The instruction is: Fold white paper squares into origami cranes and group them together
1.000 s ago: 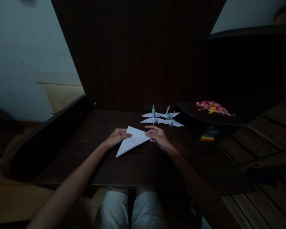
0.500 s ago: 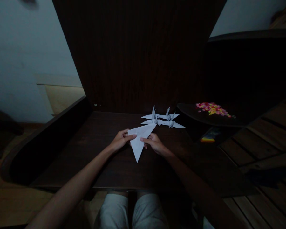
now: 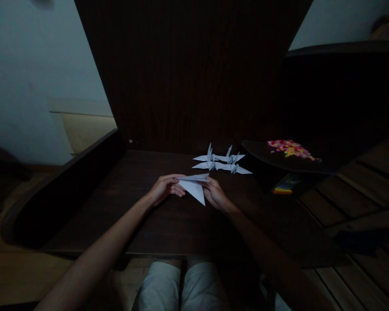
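A sheet of folded white paper (image 3: 194, 189) is held between my two hands above the dark desk. Its point hangs down toward me, slightly to the right, and its upper edge shows parted layers. My left hand (image 3: 167, 188) pinches the left corner, with the lower fingers curled beneath. On the other side, my right hand (image 3: 215, 193) grips the right edge, its fingers partly hidden behind the paper. Just beyond stand several white paper cranes (image 3: 211, 164), grouped close together with wings spread.
The dark wooden desk (image 3: 142, 233) has a raised side panel (image 3: 65, 190) at left and a tall back board (image 3: 194, 77). To the right, a curved shelf (image 3: 256, 151) bears a heap of small pink, red and yellow pieces (image 3: 291, 149). A yellow-orange object (image 3: 282, 191) sits below it.
The folded paper has been turned and tilted in my hands: its broad face was toward me, and now its upper edge shows opened layers. Its lower point has swung right and up.
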### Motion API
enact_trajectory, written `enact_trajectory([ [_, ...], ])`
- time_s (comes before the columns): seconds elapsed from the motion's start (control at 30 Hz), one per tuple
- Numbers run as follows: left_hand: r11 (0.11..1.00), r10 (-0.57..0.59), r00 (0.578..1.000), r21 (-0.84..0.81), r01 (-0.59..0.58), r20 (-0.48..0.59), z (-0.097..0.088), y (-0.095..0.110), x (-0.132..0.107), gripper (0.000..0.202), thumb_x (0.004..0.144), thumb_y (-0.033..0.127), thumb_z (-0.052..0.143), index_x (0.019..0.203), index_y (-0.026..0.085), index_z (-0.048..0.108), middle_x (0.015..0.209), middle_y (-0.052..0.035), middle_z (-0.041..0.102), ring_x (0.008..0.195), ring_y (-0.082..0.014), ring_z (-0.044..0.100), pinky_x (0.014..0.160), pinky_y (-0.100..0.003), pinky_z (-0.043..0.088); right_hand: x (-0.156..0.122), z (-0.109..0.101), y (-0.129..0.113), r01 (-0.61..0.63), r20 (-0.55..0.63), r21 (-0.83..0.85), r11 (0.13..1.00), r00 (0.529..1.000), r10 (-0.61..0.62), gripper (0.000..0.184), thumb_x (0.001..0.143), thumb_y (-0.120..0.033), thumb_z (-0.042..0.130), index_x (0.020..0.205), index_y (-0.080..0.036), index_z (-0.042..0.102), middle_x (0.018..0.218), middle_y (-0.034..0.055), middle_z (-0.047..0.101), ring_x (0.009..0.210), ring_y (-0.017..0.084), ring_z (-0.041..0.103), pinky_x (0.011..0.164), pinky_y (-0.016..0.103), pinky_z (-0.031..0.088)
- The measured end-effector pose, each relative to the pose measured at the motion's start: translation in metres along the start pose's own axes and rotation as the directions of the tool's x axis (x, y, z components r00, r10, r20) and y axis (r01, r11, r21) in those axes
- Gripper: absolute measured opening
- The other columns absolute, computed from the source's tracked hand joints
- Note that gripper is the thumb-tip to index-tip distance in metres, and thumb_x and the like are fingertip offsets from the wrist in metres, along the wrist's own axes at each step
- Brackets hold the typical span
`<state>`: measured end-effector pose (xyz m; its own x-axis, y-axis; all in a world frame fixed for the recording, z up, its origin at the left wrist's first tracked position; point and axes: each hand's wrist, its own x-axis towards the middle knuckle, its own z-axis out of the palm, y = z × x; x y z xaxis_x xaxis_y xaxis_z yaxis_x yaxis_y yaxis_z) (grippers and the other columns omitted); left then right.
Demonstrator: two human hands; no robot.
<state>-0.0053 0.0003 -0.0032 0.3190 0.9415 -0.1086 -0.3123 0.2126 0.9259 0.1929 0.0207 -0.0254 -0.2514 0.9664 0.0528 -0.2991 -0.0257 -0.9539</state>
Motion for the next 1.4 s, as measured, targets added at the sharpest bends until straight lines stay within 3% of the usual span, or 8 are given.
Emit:
enact_trajectory([
  [0.27, 0.995, 0.092, 0.992, 0.034, -0.090, -0.082, -0.001, 0.000, 0.002, 0.023, 0.071, 0.030, 0.065, 0.072, 0.007, 0.070, 0.079, -0.0119, 0.071, 0.072, -0.0198, 0.066, 0.069, -0.033, 0.055, -0.005, -0.003, -0.003, 0.049, 0.053, -0.159, 0.986, 0.998, -0.041, 0.022, 0.070, -0.039, 0.064, 0.079, -0.020, 0.070, 0.082, 0.0036, 0.068, 0.078, 0.020, 0.061, 0.068, 0.030, 0.048],
  [0.5, 0.974, -0.008, 0.999, 0.226, 0.018, -0.044, 0.002, -0.004, -0.003, 0.057, 0.059, 0.027, 0.082, 0.109, 0.010, 0.060, 0.074, -0.0080, 0.072, 0.065, -0.0205, 0.069, 0.063, -0.034, 0.057, -0.003, -0.002, 0.001, 0.171, 0.118, -0.201, 0.965, 0.982, -0.150, 0.050, 0.058, -0.028, 0.079, 0.105, -0.022, 0.063, 0.094, 0.0049, 0.068, 0.087, 0.020, 0.064, 0.077, 0.033, 0.051],
  [0.6, 0.974, 0.012, 0.997, 0.227, 0.006, -0.078, 0.001, -0.004, -0.003, 0.049, 0.060, 0.029, 0.082, 0.100, 0.008, 0.064, 0.077, -0.0105, 0.072, 0.068, -0.0204, 0.069, 0.067, -0.034, 0.058, -0.002, -0.002, -0.001, 0.160, 0.074, -0.206, 0.965, 0.986, -0.147, 0.062, 0.060, -0.028, 0.078, 0.118, -0.025, 0.054, 0.087, 0.0019, 0.067, 0.082, 0.018, 0.065, 0.072, 0.030, 0.053],
  [0.87, 0.969, 0.100, 0.979, 0.241, -0.055, -0.176, -0.004, 0.003, -0.002, 0.044, 0.063, 0.030, 0.080, 0.098, 0.008, 0.064, 0.082, -0.0106, 0.073, 0.071, -0.0190, 0.069, 0.071, -0.031, 0.056, 0.001, -0.003, -0.001, 0.017, -0.035, -0.222, 0.975, 0.999, -0.026, 0.035, 0.056, -0.036, 0.080, 0.077, -0.013, 0.064, 0.063, 0.0028, 0.066, 0.049, 0.012, 0.059, 0.044, 0.024, 0.045],
  [1.03, 0.945, 0.169, 0.985, 0.292, -0.149, -0.045, -0.003, 0.001, -0.003, 0.062, 0.069, 0.026, 0.075, 0.121, 0.014, 0.045, 0.075, -0.0055, 0.072, 0.068, -0.0189, 0.069, 0.067, -0.030, 0.054, 0.003, -0.001, -0.004, 0.085, -0.175, -0.074, 0.994, 0.980, -0.096, 0.036, 0.057, -0.035, 0.080, 0.082, -0.014, 0.066, 0.060, -0.0001, 0.064, 0.045, 0.008, 0.053, 0.040, 0.019, 0.038],
  [1.13, 0.956, 0.202, 0.977, 0.203, -0.213, 0.075, 0.002, -0.003, -0.005, 0.074, 0.070, 0.023, 0.073, 0.130, 0.022, 0.030, 0.091, -0.0075, 0.070, 0.072, -0.0219, 0.071, 0.063, -0.031, 0.055, 0.004, 0.000, -0.005, 0.103, -0.222, 0.077, 0.992, 0.971, -0.084, 0.036, 0.057, -0.035, 0.080, 0.083, -0.015, 0.067, 0.061, -0.0013, 0.062, 0.049, 0.007, 0.053, 0.041, 0.018, 0.039],
  [1.27, 0.966, 0.163, 0.973, 0.174, -0.191, 0.162, 0.008, -0.008, -0.007, 0.058, 0.072, 0.025, 0.072, 0.122, 0.020, 0.043, 0.114, -0.0137, 0.061, 0.082, -0.0256, 0.071, 0.069, -0.035, 0.057, 0.003, 0.005, -0.001, 0.045, -0.125, 0.154, 0.987, 0.992, -0.026, 0.033, 0.062, -0.039, 0.077, 0.080, -0.014, 0.065, 0.063, -0.0003, 0.061, 0.047, 0.007, 0.051, 0.040, 0.018, 0.038],
  [1.4, 0.971, 0.127, 0.974, 0.179, -0.161, 0.185, 0.011, -0.010, -0.007, 0.054, 0.072, 0.028, 0.073, 0.119, 0.013, 0.052, 0.106, -0.0132, 0.067, 0.088, -0.0270, 0.069, 0.077, -0.039, 0.056, -0.003, 0.012, 0.004, 0.014, -0.040, 0.025, 1.000, 0.999, -0.013, 0.029, 0.064, -0.038, 0.076, 0.071, -0.015, 0.061, 0.054, -0.0029, 0.056, 0.041, 0.006, 0.046, 0.036, 0.018, 0.033],
])
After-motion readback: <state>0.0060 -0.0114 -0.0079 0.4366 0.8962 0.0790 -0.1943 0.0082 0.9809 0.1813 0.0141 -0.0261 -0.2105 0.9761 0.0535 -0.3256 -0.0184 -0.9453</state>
